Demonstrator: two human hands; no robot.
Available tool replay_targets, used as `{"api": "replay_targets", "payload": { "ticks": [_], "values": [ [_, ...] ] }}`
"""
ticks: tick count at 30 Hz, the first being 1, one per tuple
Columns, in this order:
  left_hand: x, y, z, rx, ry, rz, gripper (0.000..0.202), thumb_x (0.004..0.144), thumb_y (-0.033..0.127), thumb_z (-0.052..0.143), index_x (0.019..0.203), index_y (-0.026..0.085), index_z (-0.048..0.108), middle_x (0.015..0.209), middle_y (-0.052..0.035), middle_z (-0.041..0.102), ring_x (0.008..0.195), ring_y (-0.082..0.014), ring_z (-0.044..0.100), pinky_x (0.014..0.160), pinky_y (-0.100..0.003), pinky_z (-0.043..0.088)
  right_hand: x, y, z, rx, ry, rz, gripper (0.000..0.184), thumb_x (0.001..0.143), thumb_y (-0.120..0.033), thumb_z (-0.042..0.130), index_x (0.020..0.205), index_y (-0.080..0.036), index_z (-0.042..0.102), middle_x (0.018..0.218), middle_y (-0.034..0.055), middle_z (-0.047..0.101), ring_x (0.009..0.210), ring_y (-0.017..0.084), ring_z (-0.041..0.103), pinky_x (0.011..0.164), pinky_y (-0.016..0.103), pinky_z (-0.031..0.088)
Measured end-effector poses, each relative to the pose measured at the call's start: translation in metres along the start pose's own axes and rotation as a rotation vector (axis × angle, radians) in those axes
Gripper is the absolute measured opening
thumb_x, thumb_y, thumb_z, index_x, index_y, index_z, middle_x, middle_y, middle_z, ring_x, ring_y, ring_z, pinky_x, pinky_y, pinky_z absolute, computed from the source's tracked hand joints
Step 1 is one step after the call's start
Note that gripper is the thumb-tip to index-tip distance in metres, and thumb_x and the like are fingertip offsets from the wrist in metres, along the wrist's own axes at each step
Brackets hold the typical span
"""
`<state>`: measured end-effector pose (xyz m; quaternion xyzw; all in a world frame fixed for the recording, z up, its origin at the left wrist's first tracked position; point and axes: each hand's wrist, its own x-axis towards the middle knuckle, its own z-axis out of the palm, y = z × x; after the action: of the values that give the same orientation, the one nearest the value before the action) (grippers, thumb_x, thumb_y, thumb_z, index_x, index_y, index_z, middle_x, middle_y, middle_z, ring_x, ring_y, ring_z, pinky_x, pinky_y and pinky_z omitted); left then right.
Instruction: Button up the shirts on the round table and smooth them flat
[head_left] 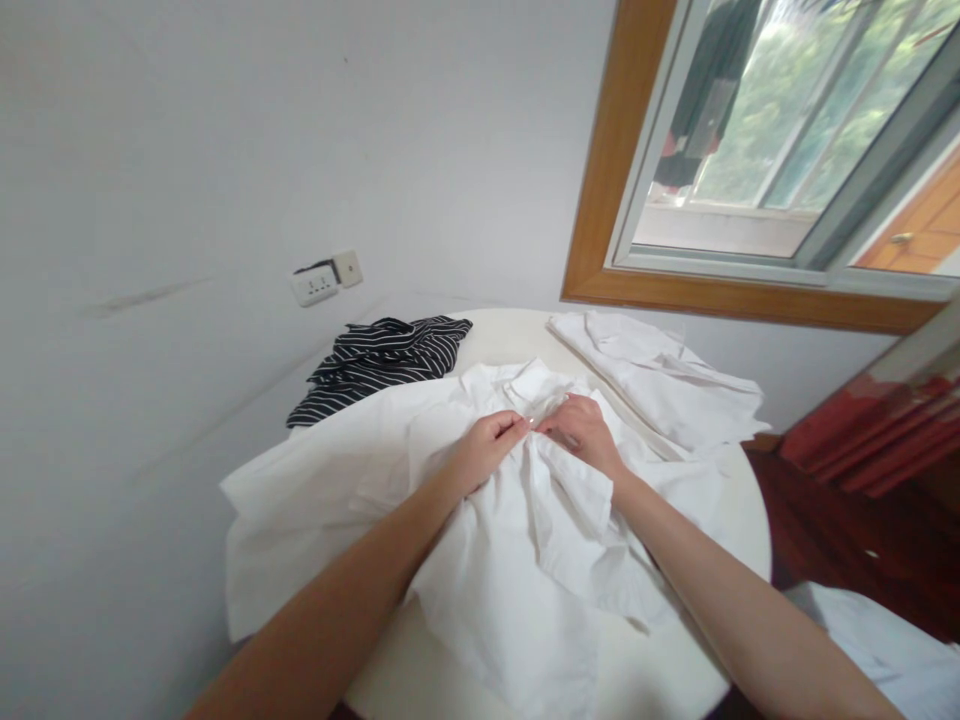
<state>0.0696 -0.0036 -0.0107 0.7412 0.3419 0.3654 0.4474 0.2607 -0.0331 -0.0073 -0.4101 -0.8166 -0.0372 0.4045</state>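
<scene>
A white shirt [517,560] lies spread and rumpled over the round table, its left part hanging past the edge. Near the shirt's upper middle, my left hand [491,445] pinches the fabric between thumb and fingers. Close beside it, my right hand [585,430] is closed on the same shirt, the fingertips of both hands almost meeting. A small shiny spot shows between the fingertips, too small to name. Folds of cloth bunch up around both hands and partly hide the fingers.
Behind the shirt, a black-and-white striped garment [386,360] lies folded at the back left of the white table [750,520]. Folded white clothing [660,375] rests at the back right. White cloth [885,640] shows at lower right. The wall carries a socket [315,285] and a window [750,150].
</scene>
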Motion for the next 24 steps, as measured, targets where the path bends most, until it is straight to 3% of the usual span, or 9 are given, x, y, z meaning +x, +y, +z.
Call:
{"api": "replay_targets", "payload": {
  "ticks": [4, 7, 10, 15, 19, 24],
  "values": [
    [-0.002, 0.005, -0.004, 0.172, -0.016, 0.098, 0.026, 0.08, 0.044, 0.059, 0.084, 0.018, 0.064, 0.084, 0.0007, 0.067, 0.082, -0.0159, 0.059, 0.078, -0.025, 0.043, 0.0, -0.008, -0.003, -0.04, -0.105, 0.074, 0.019, 0.086, -0.033, 0.058, 0.1, -0.024, 0.067, 0.079, 0.0032, 0.066, 0.086, 0.021, 0.054, 0.092, 0.04, 0.033],
    [-0.002, 0.008, -0.011, 0.241, -0.097, 0.141, 0.023, 0.083, 0.039, 0.056, 0.093, 0.02, 0.066, 0.094, -0.0005, 0.069, 0.09, -0.0167, 0.061, 0.083, -0.025, 0.043, 0.002, -0.011, -0.011, -0.014, -0.146, 0.122, 0.014, 0.087, -0.029, 0.057, 0.092, -0.024, 0.069, 0.08, 0.003, 0.066, 0.086, 0.02, 0.054, 0.088, 0.039, 0.034],
    [-0.002, 0.011, -0.017, 0.245, -0.12, 0.155, 0.025, 0.087, 0.035, 0.05, 0.099, 0.02, 0.066, 0.1, -0.0021, 0.069, 0.094, -0.0169, 0.062, 0.085, -0.025, 0.044, 0.003, -0.01, -0.017, 0.017, -0.132, 0.134, 0.012, 0.087, -0.028, 0.057, 0.082, -0.022, 0.066, 0.081, 0.0025, 0.065, 0.089, 0.02, 0.053, 0.089, 0.038, 0.034],
    [-0.002, 0.019, -0.02, 0.249, -0.115, 0.18, 0.023, 0.086, 0.032, 0.052, 0.098, 0.019, 0.066, 0.102, -0.0027, 0.069, 0.096, -0.0175, 0.062, 0.087, -0.025, 0.045, 0.001, -0.011, -0.014, 0.07, -0.109, 0.12, 0.009, 0.089, -0.024, 0.051, 0.088, -0.022, 0.06, 0.093, 0.0032, 0.064, 0.104, 0.021, 0.05, 0.1, 0.042, 0.029],
    [-0.002, 0.019, -0.021, 0.298, -0.106, 0.214, 0.024, 0.082, 0.028, 0.056, 0.102, 0.019, 0.065, 0.104, -0.0029, 0.068, 0.099, -0.0178, 0.061, 0.09, -0.026, 0.045, 0.001, -0.013, -0.01, 0.046, -0.078, 0.153, 0.008, 0.09, -0.024, 0.05, 0.087, -0.022, 0.056, 0.084, 0.0028, 0.061, 0.089, 0.02, 0.052, 0.097, 0.043, 0.031],
    [-0.003, 0.014, -0.021, 0.416, -0.073, 0.297, 0.025, 0.085, 0.028, 0.052, 0.107, 0.022, 0.064, 0.108, -0.0028, 0.068, 0.101, -0.0179, 0.061, 0.091, -0.028, 0.045, 0.003, -0.015, -0.013, 0.052, -0.085, 0.186, 0.009, 0.09, -0.023, 0.049, 0.089, -0.022, 0.058, 0.081, 0.0025, 0.061, 0.086, 0.02, 0.052, 0.089, 0.039, 0.034]
  ]
}}
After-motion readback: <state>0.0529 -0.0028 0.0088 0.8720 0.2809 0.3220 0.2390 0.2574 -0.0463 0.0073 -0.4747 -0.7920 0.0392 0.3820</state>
